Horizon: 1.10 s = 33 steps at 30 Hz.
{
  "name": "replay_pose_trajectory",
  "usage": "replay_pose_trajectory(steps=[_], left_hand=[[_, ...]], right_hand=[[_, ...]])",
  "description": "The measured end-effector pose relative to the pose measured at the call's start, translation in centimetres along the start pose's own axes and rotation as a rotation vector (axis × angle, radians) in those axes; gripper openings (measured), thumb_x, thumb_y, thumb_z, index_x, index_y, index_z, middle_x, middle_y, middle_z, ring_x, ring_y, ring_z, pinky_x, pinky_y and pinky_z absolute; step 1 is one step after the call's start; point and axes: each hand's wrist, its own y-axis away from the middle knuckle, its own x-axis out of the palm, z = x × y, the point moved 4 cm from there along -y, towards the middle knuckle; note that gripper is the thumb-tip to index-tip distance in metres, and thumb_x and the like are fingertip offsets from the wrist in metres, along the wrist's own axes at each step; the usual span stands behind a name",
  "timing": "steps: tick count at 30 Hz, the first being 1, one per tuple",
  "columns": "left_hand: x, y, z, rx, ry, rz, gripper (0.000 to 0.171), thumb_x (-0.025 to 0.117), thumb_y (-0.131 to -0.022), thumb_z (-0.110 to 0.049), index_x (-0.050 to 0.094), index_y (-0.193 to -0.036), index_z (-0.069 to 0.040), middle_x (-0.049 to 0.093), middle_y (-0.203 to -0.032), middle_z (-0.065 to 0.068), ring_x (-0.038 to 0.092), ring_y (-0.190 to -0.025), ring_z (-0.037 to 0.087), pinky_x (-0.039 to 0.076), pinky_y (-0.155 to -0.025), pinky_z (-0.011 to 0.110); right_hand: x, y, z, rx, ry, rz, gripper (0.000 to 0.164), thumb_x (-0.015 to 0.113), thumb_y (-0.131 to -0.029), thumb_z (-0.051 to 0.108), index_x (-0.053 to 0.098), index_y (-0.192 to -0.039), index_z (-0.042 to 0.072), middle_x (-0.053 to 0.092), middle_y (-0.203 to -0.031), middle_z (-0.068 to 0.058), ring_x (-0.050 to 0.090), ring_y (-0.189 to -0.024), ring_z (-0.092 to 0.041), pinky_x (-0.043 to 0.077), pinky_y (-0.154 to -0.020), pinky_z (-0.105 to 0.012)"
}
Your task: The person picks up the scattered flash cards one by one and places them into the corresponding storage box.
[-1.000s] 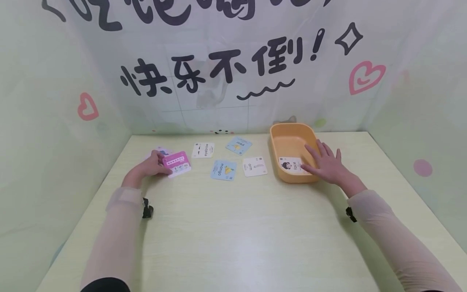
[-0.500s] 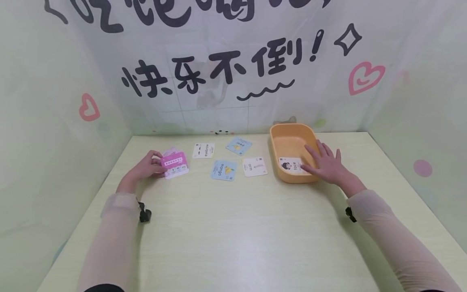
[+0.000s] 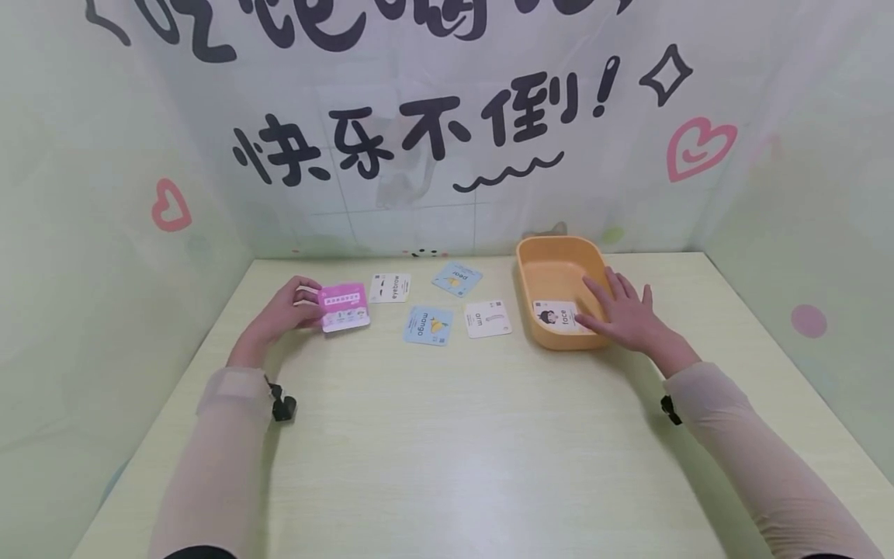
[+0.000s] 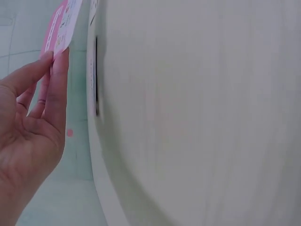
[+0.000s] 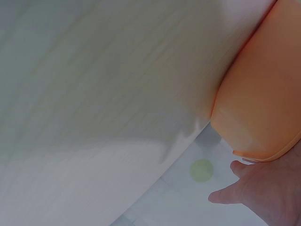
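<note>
Toward the far left corner of the table (image 3: 454, 435), head view: left hand (image 3: 285, 310) pinching a pink card (image 3: 344, 308) by its left edge; eyebrow card (image 3: 389, 288) just right of it.
Far edge, middle, head view: pear card (image 3: 457, 279) closest to the edge; mango card (image 3: 428, 325) and arm card (image 3: 488, 319) side by side, farther from it.
Basket (image 3: 555, 276), toward far right corner, head view: face card (image 3: 556, 317) inside, near end; right hand (image 3: 626, 314) spread over the right rim.
Pink card, left wrist view: raised above the table, between thumb and fingers.
Basket rim, right wrist view: right hand apparently touching; contact partly hidden.
</note>
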Motion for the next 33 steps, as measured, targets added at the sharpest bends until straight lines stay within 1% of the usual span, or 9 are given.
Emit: replay_pose_trajectory(steps=[2, 4, 10, 13, 15, 17, 21, 26, 33], left_hand=[[0.1, -0.2, -0.4, 0.017, 0.013, -0.017, 0.055, 0.06, -0.097, -0.005, 0.03, -0.143, 0.001, 0.049, -0.122, 0.015, 0.062, -0.088, 0.003, 0.061, -0.082, 0.022], [0.2, -0.3, -0.8, 0.029, 0.007, -0.034, 0.055, 0.06, -0.097, -0.004, 0.031, -0.143, 0.002, 0.049, -0.122, 0.016, 0.062, -0.088, 0.004, 0.061, -0.081, 0.022], [0.5, -0.6, -2.2, 0.042, -0.039, -0.078, 0.053, 0.059, -0.097, -0.004, 0.035, -0.144, 0.0, 0.049, -0.131, 0.021, 0.059, -0.098, 0.011, 0.06, -0.08, 0.02], [0.7, -0.6, -2.9, 0.05, -0.031, -0.089, 0.052, 0.058, -0.097, -0.002, 0.035, -0.144, 0.0, 0.049, -0.133, 0.022, 0.057, -0.101, 0.011, 0.06, -0.081, 0.019], [0.9, -0.6, -3.3, 0.056, -0.018, -0.093, 0.051, 0.057, -0.097, -0.001, 0.035, -0.144, 0.001, 0.049, -0.133, 0.022, 0.057, -0.101, 0.009, 0.06, -0.082, 0.02], [1.1, -0.7, -3.7, 0.06, 0.007, -0.092, 0.051, 0.056, -0.098, 0.0, 0.035, -0.144, 0.002, 0.049, -0.132, 0.021, 0.059, -0.098, 0.007, 0.061, -0.082, 0.021], [1.7, -0.8, -4.8, 0.078, 0.021, -0.091, 0.053, 0.058, -0.097, -0.001, 0.034, -0.145, 0.002, 0.05, -0.13, 0.02, 0.061, -0.092, 0.004, 0.061, -0.081, 0.022], [2.4, -0.9, -6.0, 0.098, 0.025, -0.085, 0.054, 0.06, -0.097, -0.003, 0.035, -0.145, 0.001, 0.052, -0.129, 0.019, 0.063, -0.09, 0.004, 0.062, -0.081, 0.024], [3.3, -1.3, -7.0, 0.103, 0.07, -0.072, 0.053, 0.058, -0.097, 0.0, 0.034, -0.144, 0.002, 0.052, -0.126, 0.019, 0.063, -0.089, 0.005, 0.062, -0.084, 0.027]], right_hand=[[0.0, 0.0, 0.0, 0.0, -0.001, 0.001, 0.083, 0.047, -0.097, 0.058, 0.016, -0.16, 0.013, -0.003, -0.164, -0.03, 0.004, -0.149, -0.054, -0.004, -0.11, -0.083], [0.1, -0.1, -0.1, -0.001, -0.002, -0.001, 0.083, 0.047, -0.097, 0.058, 0.016, -0.16, 0.013, -0.003, -0.164, -0.03, 0.004, -0.149, -0.053, -0.004, -0.11, -0.083], [0.1, -0.1, -0.2, -0.004, -0.008, -0.008, 0.084, 0.048, -0.096, 0.058, 0.016, -0.16, 0.013, -0.003, -0.164, -0.03, 0.004, -0.149, -0.053, -0.005, -0.11, -0.083], [0.1, -0.1, -0.2, -0.003, -0.006, -0.005, 0.084, 0.048, -0.096, 0.058, 0.016, -0.16, 0.013, -0.003, -0.164, -0.03, 0.004, -0.149, -0.054, -0.005, -0.11, -0.083], [0.1, -0.1, -0.2, -0.004, -0.007, -0.006, 0.084, 0.048, -0.096, 0.059, 0.016, -0.16, 0.013, -0.003, -0.164, -0.03, 0.004, -0.149, -0.054, -0.005, -0.109, -0.084], [0.1, -0.1, -0.2, -0.005, -0.006, -0.009, 0.084, 0.048, -0.096, 0.059, 0.017, -0.16, 0.013, -0.002, -0.164, -0.03, 0.004, -0.149, -0.054, -0.005, -0.11, -0.084], [0.1, 0.0, -0.1, -0.007, -0.007, -0.014, 0.084, 0.048, -0.096, 0.059, 0.018, -0.159, 0.013, -0.002, -0.164, -0.03, 0.004, -0.149, -0.054, -0.004, -0.11, -0.083], [0.1, 0.0, -0.1, -0.01, -0.004, -0.021, 0.085, 0.048, -0.096, 0.061, 0.018, -0.159, 0.013, -0.001, -0.164, -0.031, 0.004, -0.149, -0.054, -0.005, -0.11, -0.084], [0.1, 0.0, -0.1, -0.01, 0.003, -0.023, 0.084, 0.047, -0.096, 0.06, 0.018, -0.159, 0.013, -0.001, -0.164, -0.03, 0.003, -0.15, -0.053, -0.006, -0.11, -0.083]])
